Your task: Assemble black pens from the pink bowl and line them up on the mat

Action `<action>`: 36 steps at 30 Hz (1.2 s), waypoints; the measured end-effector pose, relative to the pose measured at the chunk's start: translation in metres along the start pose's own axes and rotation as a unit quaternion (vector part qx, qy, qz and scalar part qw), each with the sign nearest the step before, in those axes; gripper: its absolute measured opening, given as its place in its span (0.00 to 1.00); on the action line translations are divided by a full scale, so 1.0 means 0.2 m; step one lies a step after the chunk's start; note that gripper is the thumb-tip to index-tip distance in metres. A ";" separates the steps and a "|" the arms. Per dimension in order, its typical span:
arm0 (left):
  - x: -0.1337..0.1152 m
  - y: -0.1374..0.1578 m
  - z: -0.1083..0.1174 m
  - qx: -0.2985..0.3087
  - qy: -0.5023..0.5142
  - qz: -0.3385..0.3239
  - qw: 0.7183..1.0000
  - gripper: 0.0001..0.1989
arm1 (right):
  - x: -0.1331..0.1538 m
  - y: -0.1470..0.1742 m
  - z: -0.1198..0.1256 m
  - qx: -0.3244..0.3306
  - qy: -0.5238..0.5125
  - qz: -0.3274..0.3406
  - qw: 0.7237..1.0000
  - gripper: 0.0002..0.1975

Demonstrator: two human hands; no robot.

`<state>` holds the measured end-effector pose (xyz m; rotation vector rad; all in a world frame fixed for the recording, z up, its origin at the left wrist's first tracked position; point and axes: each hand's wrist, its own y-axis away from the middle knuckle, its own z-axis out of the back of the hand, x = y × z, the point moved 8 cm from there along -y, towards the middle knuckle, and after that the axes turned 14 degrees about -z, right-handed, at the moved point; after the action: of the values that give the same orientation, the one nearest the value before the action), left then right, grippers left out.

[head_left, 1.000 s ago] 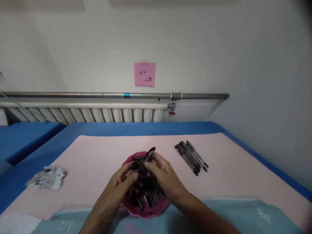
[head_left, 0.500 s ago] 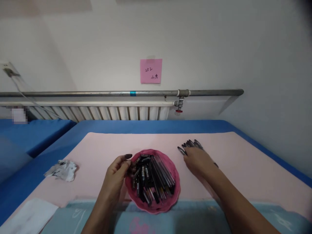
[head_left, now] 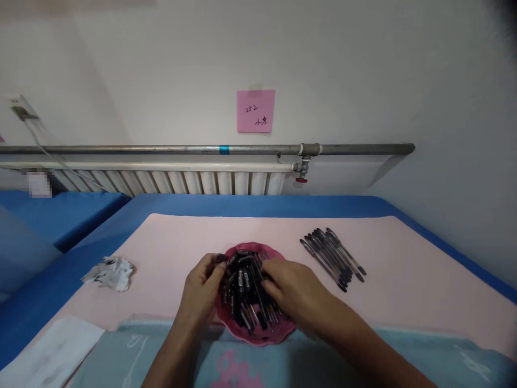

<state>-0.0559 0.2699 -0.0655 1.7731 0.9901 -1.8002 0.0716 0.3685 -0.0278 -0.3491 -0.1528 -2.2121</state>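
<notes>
A round pink basket [head_left: 258, 340] holds dark pen caps [head_left: 242, 280] and long clear pen barrels [head_left: 258, 285]. At its left rim is my left hand [head_left: 204, 285], thumb and fingers pinched together beside the caps. A dark tip shows at those fingers, but what they hold is hidden. My right hand [head_left: 299, 288] reaches over the basket's right side, its curled fingers closed among the barrels. They seem to grip a barrel, partly covered by the hand. Right of the basket, several capped pens [head_left: 333, 256] lie side by side at a slant.
A crumpled, stained tissue [head_left: 109, 273] lies to the left, with a smudged white sheet [head_left: 54, 350] nearer me. The pink table cover [head_left: 194, 231] has a blue border [head_left: 258, 205]. Behind it are a radiator [head_left: 210, 183], a pipe [head_left: 161, 150] and a red-handled valve [head_left: 301, 179].
My right hand has left the row of pens and moved left into the basket, exposing the pens. My left hand stays at the basket's left rim. The view has shifted slightly.
</notes>
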 end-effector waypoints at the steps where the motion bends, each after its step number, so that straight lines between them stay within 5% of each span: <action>1: 0.00 0.00 0.00 0.004 -0.004 -0.003 1.000 0.07 | 0.03 0.01 -0.02 -0.007 0.018 0.006 1.000 0.04; 9: 0.03 0.01 -0.02 0.037 -0.026 -0.010 0.999 0.08 | 0.08 0.01 -0.19 0.018 0.127 -0.011 0.992 0.08; 26: 0.07 0.01 -0.04 0.056 -0.023 -0.009 0.998 0.07 | 0.09 0.00 -0.27 0.014 0.152 -0.031 0.988 0.15; 31: 0.07 0.01 -0.04 0.050 -0.017 0.002 0.999 0.07 | 0.06 0.00 -0.25 0.005 0.100 -0.028 0.995 0.13; 36: 0.09 0.03 -0.06 0.054 0.030 0.043 0.997 0.08 | 0.03 -0.01 -0.10 -0.014 -0.109 -0.025 0.994 0.11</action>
<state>-0.0462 0.2777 -0.0831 1.9160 0.8381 -1.7865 0.0620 0.3610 -0.0441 -0.6088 -0.2522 -2.2223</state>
